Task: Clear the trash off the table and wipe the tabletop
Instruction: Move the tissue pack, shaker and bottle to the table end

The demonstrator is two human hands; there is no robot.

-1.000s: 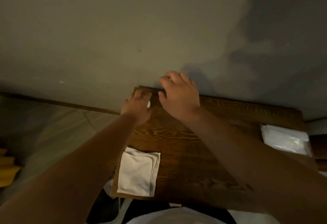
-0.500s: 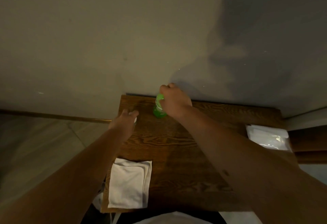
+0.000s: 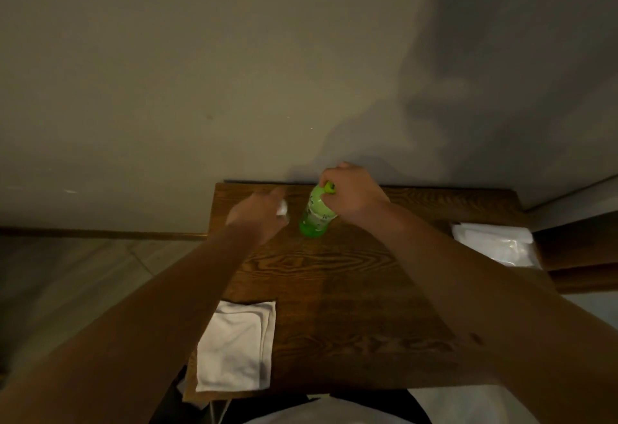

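1. The right hand is wrapped around the top of the green bottle, its fingers clamped on the neck and cap. The bottle stands on the bench close to the wall-side edge and leans a little toward the left.

2. The left hand sits just left of the bottle, fingers curled together around a small white scrap that peeks out at the fingertips. Whether it is paper or a tissue I cannot tell; the hand is blurred.

3. A folded white cloth lies at the near left corner of the bench, well apart from the bottle and nearer the person. A clear plastic packet rests at the right edge, well to the right of the bottle.

4. My reading: the trash is being gathered, and wiping has not begun, since the cloth is untouched.

5. Risks from here:
   - The bottle is gripped only at its top and already tilts, so a quick lift could let it swing; if it slips it would fall on the bench or roll off the edge. I cannot tell whether the cap is tight, so leakage is possible.
   - The scrap is barely covered by the left fingers and could drop on the way to a bin.
   - The packet lies at the bench's edge and could be missed, or nudged off by the right forearm passing above it.
   - Dim light may hide smaller crumbs near the bottle.
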